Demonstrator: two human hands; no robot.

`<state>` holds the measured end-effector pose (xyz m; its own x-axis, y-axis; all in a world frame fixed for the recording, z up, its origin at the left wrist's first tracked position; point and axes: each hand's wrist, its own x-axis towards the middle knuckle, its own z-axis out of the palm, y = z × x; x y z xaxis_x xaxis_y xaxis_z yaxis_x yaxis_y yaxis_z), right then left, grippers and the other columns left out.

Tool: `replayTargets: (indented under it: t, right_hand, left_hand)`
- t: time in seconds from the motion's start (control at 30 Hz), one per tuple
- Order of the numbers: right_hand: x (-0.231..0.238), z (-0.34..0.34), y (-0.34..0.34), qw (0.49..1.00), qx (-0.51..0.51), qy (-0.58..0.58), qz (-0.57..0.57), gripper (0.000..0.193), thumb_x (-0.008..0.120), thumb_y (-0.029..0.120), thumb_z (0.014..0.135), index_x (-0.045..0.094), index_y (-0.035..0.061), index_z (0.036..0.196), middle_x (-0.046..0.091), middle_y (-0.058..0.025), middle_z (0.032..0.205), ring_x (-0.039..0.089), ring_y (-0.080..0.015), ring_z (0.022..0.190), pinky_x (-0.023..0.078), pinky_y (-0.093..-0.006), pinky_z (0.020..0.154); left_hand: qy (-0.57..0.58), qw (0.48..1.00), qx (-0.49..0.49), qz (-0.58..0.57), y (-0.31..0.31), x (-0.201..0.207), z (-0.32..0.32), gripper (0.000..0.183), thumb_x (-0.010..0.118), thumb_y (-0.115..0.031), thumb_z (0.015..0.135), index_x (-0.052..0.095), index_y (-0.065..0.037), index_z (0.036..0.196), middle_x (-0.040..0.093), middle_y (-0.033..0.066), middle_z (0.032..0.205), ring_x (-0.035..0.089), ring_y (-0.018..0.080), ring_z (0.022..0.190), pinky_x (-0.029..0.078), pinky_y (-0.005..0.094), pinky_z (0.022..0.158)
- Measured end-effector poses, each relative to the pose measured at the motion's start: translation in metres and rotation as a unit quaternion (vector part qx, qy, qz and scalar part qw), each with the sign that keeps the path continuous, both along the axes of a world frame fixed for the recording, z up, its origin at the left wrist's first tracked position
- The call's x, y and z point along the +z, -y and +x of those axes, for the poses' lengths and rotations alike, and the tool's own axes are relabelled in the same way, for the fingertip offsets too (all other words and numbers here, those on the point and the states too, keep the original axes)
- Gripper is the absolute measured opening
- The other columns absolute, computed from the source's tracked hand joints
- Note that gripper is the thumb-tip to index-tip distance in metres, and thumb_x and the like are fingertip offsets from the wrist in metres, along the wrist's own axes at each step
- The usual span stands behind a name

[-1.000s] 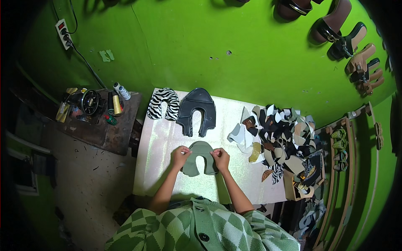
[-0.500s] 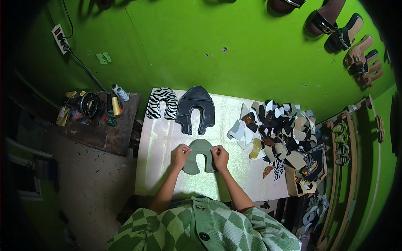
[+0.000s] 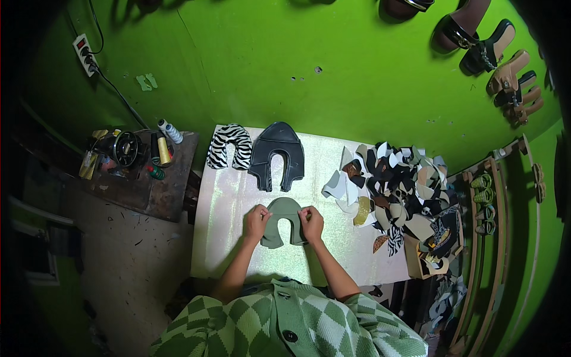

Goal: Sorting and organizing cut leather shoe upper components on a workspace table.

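- Nearest is the person's green checked knit sweater [image 3: 253, 324], dark-buttoned down the front.
- Beyond it, the left hand [image 3: 257, 224] has its thumb and fingers drawn together, pinching the left edge of the green arch-shaped piece.
- The right hand [image 3: 311, 224] pinches the opposite edge in the same way.
- The green arch-shaped piece [image 3: 282, 206] is between the hands, over the middle of the pale, shimmering bench [image 3: 348, 256], its open end facing near.
- To the right, a cardboard box [image 3: 416, 262] filled with offcuts is at the bench's edge; a heap of mixed scraps [image 3: 397, 191] spreads beyond it.
- Farther off, past the green piece, lies a larger black arch-shaped piece [image 3: 278, 141], with a zebra-striped one [image 3: 217, 150] just left of it.
- At far left, a sewing machine [image 3: 108, 144] stands on a darker bench [image 3: 160, 199], near a yellow thread spool [image 3: 165, 152].
- Farthest, sandals [image 3: 508, 74] hang at the right of the bright green wall [image 3: 238, 65].
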<state>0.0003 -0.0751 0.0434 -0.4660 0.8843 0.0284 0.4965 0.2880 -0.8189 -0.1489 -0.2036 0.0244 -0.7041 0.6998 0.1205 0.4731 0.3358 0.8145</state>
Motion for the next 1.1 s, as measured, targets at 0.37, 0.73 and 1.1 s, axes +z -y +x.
replayTargets:
  t: [0.37,0.73,1.1]
  right_hand:
    - [0.009,0.000,0.010,0.957,0.162,0.031,0.239,0.024,0.061,0.002,0.074,0.059,0.0065,0.098,0.056,-0.0088,0.102,0.054,-0.0269,0.098,0.040,-0.0379,0.083]
    - [-0.005,0.009,0.016,0.900,0.313,0.146,0.267,0.050,0.046,0.020,0.089,0.038,0.0078,0.137,0.036,-0.0091,0.143,0.033,-0.0252,0.133,0.024,-0.0449,0.108]
    - [-0.008,0.012,0.007,0.890,0.362,0.178,0.215,0.055,0.042,0.027,0.092,0.029,0.0080,0.142,0.027,-0.0075,0.149,0.025,-0.0240,0.137,0.016,-0.0506,0.109]
  left_hand:
    - [-0.134,0.988,0.050,-0.065,-0.001,0.023,0.024,0.014,0.067,-0.011,0.075,0.057,-0.009,0.086,0.059,0.0073,0.098,0.055,0.0267,0.090,0.042,0.0390,0.078]
    - [-0.208,0.954,-0.192,-0.101,0.012,0.007,0.035,0.052,0.049,-0.017,0.088,0.038,0.000,0.136,0.035,0.0137,0.143,0.030,0.0304,0.134,0.025,0.0409,0.109]
    - [-0.223,0.922,-0.241,-0.206,0.012,0.003,0.035,0.064,0.042,-0.035,0.091,0.026,0.001,0.141,0.022,0.0155,0.149,0.019,0.0286,0.139,0.014,0.0429,0.113]
